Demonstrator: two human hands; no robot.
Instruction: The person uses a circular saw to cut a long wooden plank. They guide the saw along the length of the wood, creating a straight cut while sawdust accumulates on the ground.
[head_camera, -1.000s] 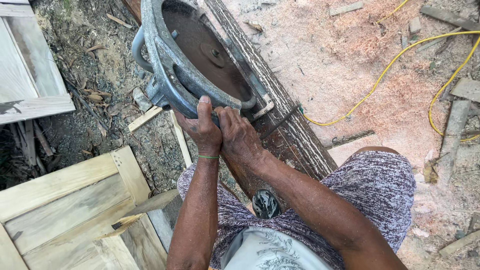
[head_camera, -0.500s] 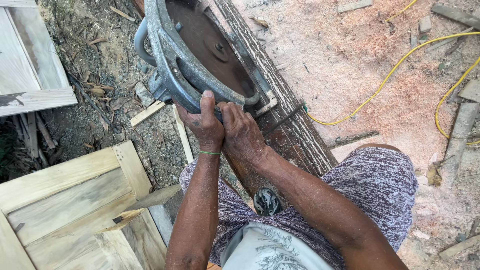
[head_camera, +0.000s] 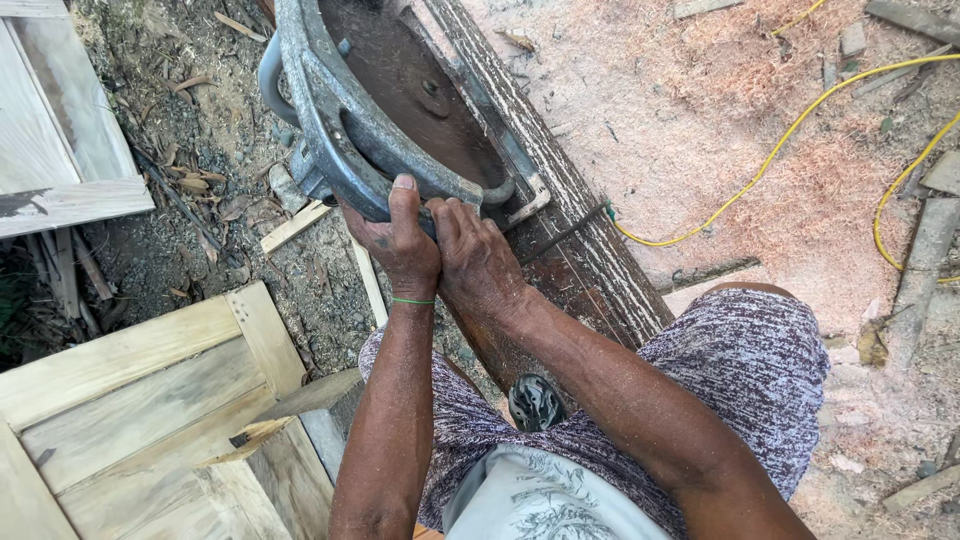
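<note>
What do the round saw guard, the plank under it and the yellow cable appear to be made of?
The saw guard looks like cast metal, probably aluminium: dull grey, scuffed, thick rim. Both hands, left and right, grip its edge. The plank seems weathered wood, dark with rough grain lines. The yellow cable appears plastic-sheathed: smooth, glossy, bending freely over the sawdust.

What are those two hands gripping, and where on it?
Both hands grip the circular saw at the near end of its grey metal guard: the left hand wraps the rim, thumb on top, and the right hand presses beside it.
</note>
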